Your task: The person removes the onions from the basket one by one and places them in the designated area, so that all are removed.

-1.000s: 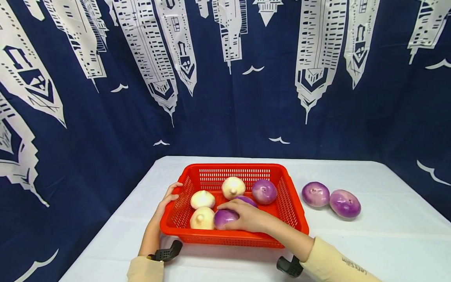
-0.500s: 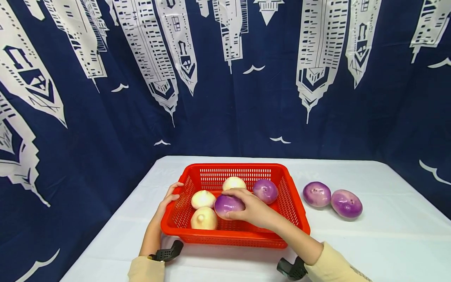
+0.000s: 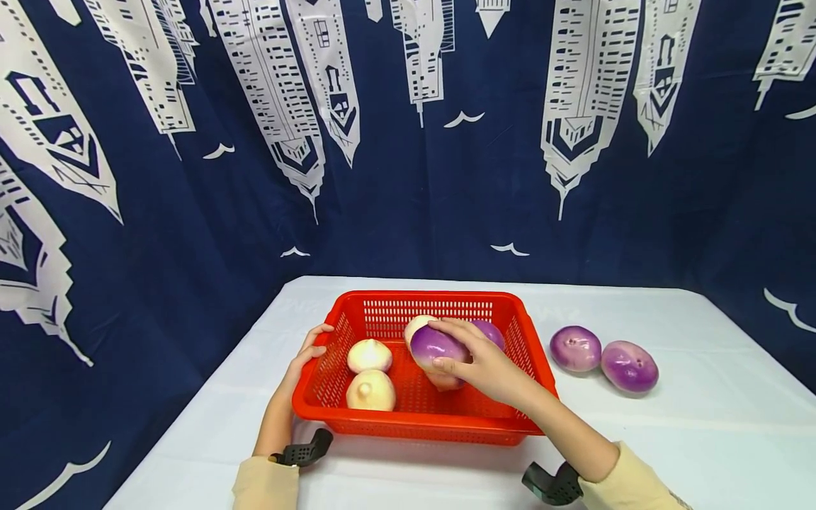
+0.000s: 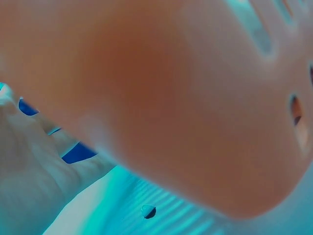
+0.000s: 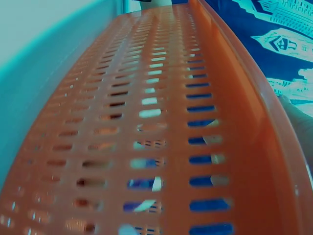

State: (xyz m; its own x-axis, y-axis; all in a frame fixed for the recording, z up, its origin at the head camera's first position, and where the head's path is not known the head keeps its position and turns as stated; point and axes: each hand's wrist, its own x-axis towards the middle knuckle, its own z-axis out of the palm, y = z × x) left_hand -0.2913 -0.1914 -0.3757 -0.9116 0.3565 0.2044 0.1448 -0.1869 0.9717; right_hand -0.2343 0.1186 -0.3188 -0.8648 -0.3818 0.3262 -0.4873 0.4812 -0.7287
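My right hand (image 3: 481,358) grips a purple turnip (image 3: 435,344) from the right, thumb in front and fingers over the top, above the red plastic basket (image 3: 421,423). Just below it a pinkish, mostly hidden turnip (image 3: 444,381) shows. Two cream turnips with pointed tips, a rear one (image 3: 370,355) and a front one (image 3: 371,391), sit at the basket's left. Behind the right hand are another cream turnip (image 3: 416,327) and a purple one (image 3: 489,331), both partly covered. With fingers extended, my left hand (image 3: 302,365) rests against the basket's left rim; the left wrist view shows it beside the wall.
On the white-covered table (image 3: 714,432), right of the basket, lie two purple turnips, the nearer (image 3: 630,367) and the farther (image 3: 575,348). A navy cloth (image 3: 408,234) with white building prints hangs behind the table. The basket's slotted wall (image 5: 161,122) fills the right wrist view.
My right hand has lifted the purple turnip from the front middle of the basket and carried it up and rightward. The left hand stays at the rim.
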